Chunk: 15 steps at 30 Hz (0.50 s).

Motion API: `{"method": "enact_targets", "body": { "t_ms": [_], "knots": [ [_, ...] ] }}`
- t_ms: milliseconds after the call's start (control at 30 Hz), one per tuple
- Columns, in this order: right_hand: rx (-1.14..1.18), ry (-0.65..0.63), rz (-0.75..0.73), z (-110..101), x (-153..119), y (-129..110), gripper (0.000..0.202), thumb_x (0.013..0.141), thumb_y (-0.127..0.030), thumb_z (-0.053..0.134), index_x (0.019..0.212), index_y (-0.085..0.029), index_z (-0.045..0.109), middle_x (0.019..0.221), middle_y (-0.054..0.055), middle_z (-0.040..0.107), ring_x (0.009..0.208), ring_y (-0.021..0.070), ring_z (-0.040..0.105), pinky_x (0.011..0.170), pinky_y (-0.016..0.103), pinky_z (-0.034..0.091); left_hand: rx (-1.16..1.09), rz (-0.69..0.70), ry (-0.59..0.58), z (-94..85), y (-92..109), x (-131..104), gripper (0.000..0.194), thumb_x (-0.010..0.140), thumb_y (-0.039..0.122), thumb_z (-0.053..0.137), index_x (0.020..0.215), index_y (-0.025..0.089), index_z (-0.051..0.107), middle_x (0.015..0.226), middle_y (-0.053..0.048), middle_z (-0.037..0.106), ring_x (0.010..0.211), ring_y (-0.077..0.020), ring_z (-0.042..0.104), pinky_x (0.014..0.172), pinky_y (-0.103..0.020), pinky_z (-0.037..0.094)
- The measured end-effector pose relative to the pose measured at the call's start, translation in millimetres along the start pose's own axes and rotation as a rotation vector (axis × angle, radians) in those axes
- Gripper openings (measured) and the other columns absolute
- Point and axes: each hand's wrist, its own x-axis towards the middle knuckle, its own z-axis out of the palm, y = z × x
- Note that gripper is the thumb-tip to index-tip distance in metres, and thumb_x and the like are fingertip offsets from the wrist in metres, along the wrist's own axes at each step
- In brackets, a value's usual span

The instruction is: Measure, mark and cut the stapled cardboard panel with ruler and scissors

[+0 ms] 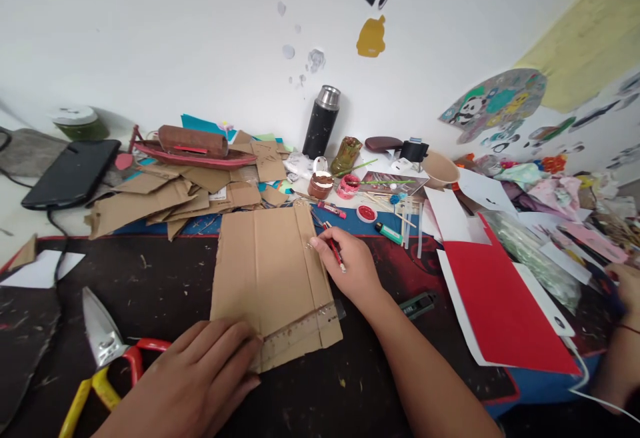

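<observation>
- Cardboard sheet lies flat on the desk; I judge it light, fairly stiff, weaker along its creases, best held near the side edges.
- My left hand is open, palm down, over the sheet's near edge and a clear, probably slippery ruler.
- My right hand grips a slim red pencil.
</observation>
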Motion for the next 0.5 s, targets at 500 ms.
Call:
{"method": "enact_targets", "body": {
  "t_ms": [500],
  "knots": [
    [0.287, 0.013, 0.045, 5.9, 0.9, -0.2, 0.023, 0.101, -0.045, 0.074, 0.094, -0.024, 0.066, 0.091, 0.002, 0.075, 0.078, 0.0194, 0.066, 0.073, 0.031, 0.048, -0.034, 0.009, 0.017, 2.0, -1.9, 3.7, 0.029, 0.116, 0.027, 0.049, 0.116, 0.026, 0.077, 0.108, -0.002, 0.082, 0.097, -0.0221, 0.075, 0.091, -0.036, 0.056]
  ]
}}
